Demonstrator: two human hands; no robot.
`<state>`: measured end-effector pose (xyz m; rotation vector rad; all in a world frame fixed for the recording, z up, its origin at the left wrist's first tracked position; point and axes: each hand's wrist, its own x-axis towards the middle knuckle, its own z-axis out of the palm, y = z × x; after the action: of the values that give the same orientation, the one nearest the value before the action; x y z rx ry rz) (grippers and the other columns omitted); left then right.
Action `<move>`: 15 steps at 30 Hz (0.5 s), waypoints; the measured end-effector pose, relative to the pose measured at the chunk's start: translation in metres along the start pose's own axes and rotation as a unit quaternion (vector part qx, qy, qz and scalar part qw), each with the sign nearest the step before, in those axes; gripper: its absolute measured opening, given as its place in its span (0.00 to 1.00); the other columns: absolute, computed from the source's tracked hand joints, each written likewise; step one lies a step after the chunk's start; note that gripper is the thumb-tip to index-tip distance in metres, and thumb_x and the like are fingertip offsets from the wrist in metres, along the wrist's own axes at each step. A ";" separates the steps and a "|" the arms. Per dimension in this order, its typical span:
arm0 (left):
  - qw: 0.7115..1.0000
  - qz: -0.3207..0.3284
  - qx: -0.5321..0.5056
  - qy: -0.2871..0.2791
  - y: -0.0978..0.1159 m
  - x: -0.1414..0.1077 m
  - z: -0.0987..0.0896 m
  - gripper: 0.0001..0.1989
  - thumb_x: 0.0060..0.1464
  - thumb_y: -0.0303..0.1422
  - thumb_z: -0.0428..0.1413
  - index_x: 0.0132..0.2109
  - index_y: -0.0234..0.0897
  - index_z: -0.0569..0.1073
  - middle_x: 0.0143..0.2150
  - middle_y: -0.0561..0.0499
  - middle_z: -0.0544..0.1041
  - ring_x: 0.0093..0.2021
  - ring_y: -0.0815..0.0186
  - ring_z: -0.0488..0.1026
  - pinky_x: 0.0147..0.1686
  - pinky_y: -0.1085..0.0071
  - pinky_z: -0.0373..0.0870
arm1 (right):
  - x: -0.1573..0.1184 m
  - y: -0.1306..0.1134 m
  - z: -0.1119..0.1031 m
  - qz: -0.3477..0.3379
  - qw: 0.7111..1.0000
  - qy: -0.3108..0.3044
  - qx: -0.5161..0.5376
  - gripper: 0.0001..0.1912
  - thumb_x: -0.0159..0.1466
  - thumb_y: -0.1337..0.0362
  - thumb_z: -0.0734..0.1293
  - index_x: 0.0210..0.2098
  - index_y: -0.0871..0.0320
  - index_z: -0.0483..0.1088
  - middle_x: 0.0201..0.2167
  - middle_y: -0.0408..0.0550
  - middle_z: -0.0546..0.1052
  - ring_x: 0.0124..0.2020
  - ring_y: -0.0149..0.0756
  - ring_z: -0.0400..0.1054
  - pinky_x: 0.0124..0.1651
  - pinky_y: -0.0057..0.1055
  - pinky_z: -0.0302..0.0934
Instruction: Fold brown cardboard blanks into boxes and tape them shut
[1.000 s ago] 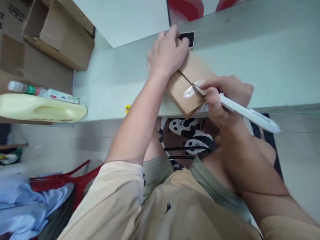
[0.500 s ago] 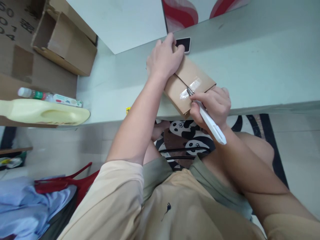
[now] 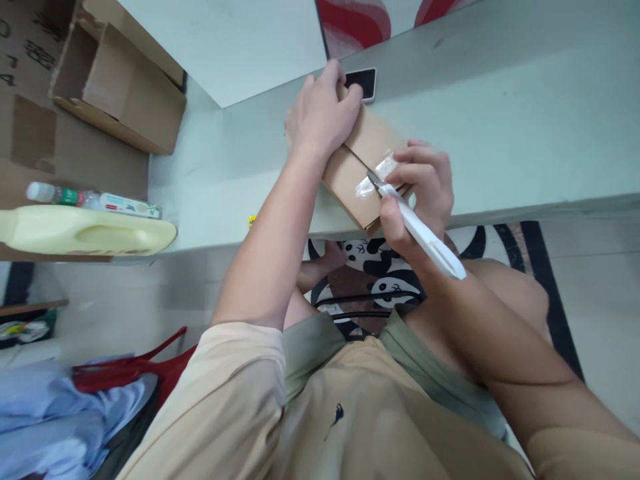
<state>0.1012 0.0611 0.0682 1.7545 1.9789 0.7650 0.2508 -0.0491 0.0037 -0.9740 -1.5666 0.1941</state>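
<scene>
Head: box (image 3: 370, 137) sits near edge (image 3: 505, 215); table (image 3: 520, 120) extends rightward.

A small brown cardboard box (image 3: 374, 135) lies aslant at the edge of a pale green tabletop (image 3: 520, 140), clear shiny tape (image 3: 366, 186) crossing its straight seam, as a slim white-handled knife (image 3: 425, 230) slants over it, metal tip at the seam.

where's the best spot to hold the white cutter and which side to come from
Probably the long white handle of the white cutter, well behind the blade, coming from the person's right and near side. The handle is slim and straight and slants toward the body, while the metal end points away, at the clear tape on the cardboard box.
</scene>
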 end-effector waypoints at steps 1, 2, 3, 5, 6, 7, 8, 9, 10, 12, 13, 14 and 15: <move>1.000 0.004 0.009 0.005 -0.001 0.000 0.000 0.07 0.46 0.48 0.52 0.34 0.60 0.71 0.33 0.40 0.73 0.56 0.37 0.63 0.42 0.50 0.57 | 0.000 -0.001 0.002 0.010 1.000 -0.020 -0.004 0.07 0.59 0.63 0.59 0.35 0.51 0.66 0.44 0.50 0.76 0.54 0.44 0.71 0.60 0.50 0.64; 1.000 0.010 0.023 0.012 -0.002 0.001 0.001 0.07 0.47 0.48 0.51 0.34 0.60 0.71 0.35 0.40 0.74 0.55 0.37 0.64 0.42 0.50 0.57 | -0.001 -0.002 0.004 0.022 0.999 -0.045 -0.016 0.07 0.59 0.64 0.58 0.34 0.51 0.67 0.44 0.49 0.76 0.56 0.45 0.70 0.62 0.52 0.62; 0.999 0.017 0.037 0.020 -0.003 0.002 0.001 0.07 0.49 0.48 0.50 0.34 0.59 0.70 0.37 0.41 0.74 0.54 0.38 0.65 0.43 0.50 0.57 | -0.001 -0.004 0.005 0.034 0.997 -0.068 -0.033 0.07 0.60 0.65 0.58 0.33 0.50 0.68 0.43 0.48 0.76 0.57 0.45 0.69 0.63 0.54 0.60; 0.998 0.026 0.055 0.030 -0.004 0.003 0.002 0.08 0.50 0.48 0.49 0.34 0.58 0.70 0.41 0.42 0.75 0.52 0.39 0.67 0.44 0.50 0.57 | -0.001 -0.009 0.008 0.048 0.993 -0.090 -0.056 0.10 0.62 0.67 0.57 0.29 0.51 0.68 0.42 0.47 0.78 0.60 0.46 0.68 0.66 0.57 0.54; 0.997 0.028 0.058 0.032 -0.005 0.003 0.002 0.08 0.51 0.48 0.48 0.34 0.57 0.70 0.42 0.43 0.75 0.51 0.40 0.67 0.44 0.50 0.57 | 0.000 -0.012 0.008 0.045 0.994 -0.085 -0.052 0.12 0.63 0.68 0.57 0.27 0.51 0.68 0.40 0.46 0.78 0.61 0.46 0.68 0.67 0.58 0.52; 0.997 0.028 0.061 0.032 -0.005 0.003 0.002 0.08 0.51 0.48 0.48 0.34 0.57 0.70 0.43 0.43 0.75 0.51 0.40 0.67 0.44 0.50 0.57 | 0.000 -0.015 0.009 0.038 0.996 -0.073 -0.039 0.13 0.63 0.68 0.56 0.25 0.52 0.67 0.39 0.45 0.79 0.60 0.45 0.69 0.68 0.58 0.50; 0.997 0.026 0.063 0.032 -0.005 0.003 0.002 0.08 0.52 0.48 0.48 0.34 0.58 0.70 0.42 0.43 0.74 0.51 0.40 0.67 0.43 0.51 0.57 | 0.001 -0.017 0.009 0.031 0.997 -0.060 -0.022 0.14 0.63 0.69 0.56 0.25 0.52 0.66 0.38 0.44 0.79 0.59 0.44 0.70 0.68 0.57 0.49; 0.997 0.023 0.066 0.032 -0.005 0.003 0.002 0.08 0.52 0.48 0.48 0.34 0.58 0.70 0.40 0.43 0.74 0.51 0.40 0.67 0.43 0.51 0.57 | 0.002 -0.020 0.009 0.027 0.999 -0.046 -0.004 0.14 0.63 0.69 0.56 0.24 0.52 0.66 0.36 0.43 0.80 0.58 0.43 0.71 0.68 0.57 0.49; 0.997 0.019 0.069 0.031 -0.004 0.003 0.002 0.08 0.52 0.48 0.48 0.35 0.59 0.70 0.38 0.43 0.74 0.52 0.40 0.66 0.44 0.51 0.57 | 0.003 -0.021 0.009 0.029 0.999 -0.035 0.008 0.13 0.63 0.69 0.56 0.24 0.52 0.66 0.35 0.42 0.80 0.57 0.42 0.72 0.68 0.56 0.50; 0.997 0.014 0.073 0.028 -0.003 0.002 0.002 0.07 0.53 0.48 0.49 0.36 0.58 0.70 0.36 0.42 0.73 0.52 0.40 0.66 0.44 0.51 0.58 | 0.004 -0.022 0.008 0.048 0.998 -0.024 0.027 0.13 0.62 0.68 0.57 0.24 0.52 0.66 0.33 0.42 0.80 0.56 0.42 0.73 0.67 0.54 0.53; 0.997 0.014 0.074 0.026 -0.003 0.002 0.002 0.07 0.53 0.47 0.49 0.36 0.57 0.70 0.37 0.43 0.73 0.52 0.41 0.66 0.44 0.51 0.58 | 0.005 -0.022 0.007 0.056 0.997 -0.014 0.042 0.12 0.62 0.68 0.57 0.24 0.52 0.66 0.31 0.42 0.79 0.55 0.41 0.74 0.66 0.54 0.54; 0.997 0.017 0.073 0.026 -0.003 0.001 0.001 0.08 0.53 0.47 0.49 0.36 0.56 0.70 0.38 0.43 0.74 0.50 0.42 0.66 0.44 0.51 0.58 | 0.005 -0.022 0.006 0.060 0.996 -0.003 0.059 0.12 0.61 0.68 0.58 0.24 0.53 0.66 0.30 0.42 0.79 0.53 0.41 0.75 0.65 0.53 0.56; 0.997 0.023 0.070 0.028 -0.003 0.001 0.001 0.08 0.54 0.46 0.49 0.36 0.55 0.70 0.40 0.44 0.74 0.49 0.44 0.66 0.44 0.51 0.58 | 0.006 -0.022 0.005 0.060 0.995 0.008 0.077 0.11 0.61 0.69 0.58 0.24 0.53 0.66 0.29 0.42 0.78 0.52 0.41 0.75 0.64 0.53 0.57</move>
<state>0.0995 0.0618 0.0655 1.8843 2.0809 0.7133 0.2362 -0.0572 0.0199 -0.9464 -1.4567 0.3851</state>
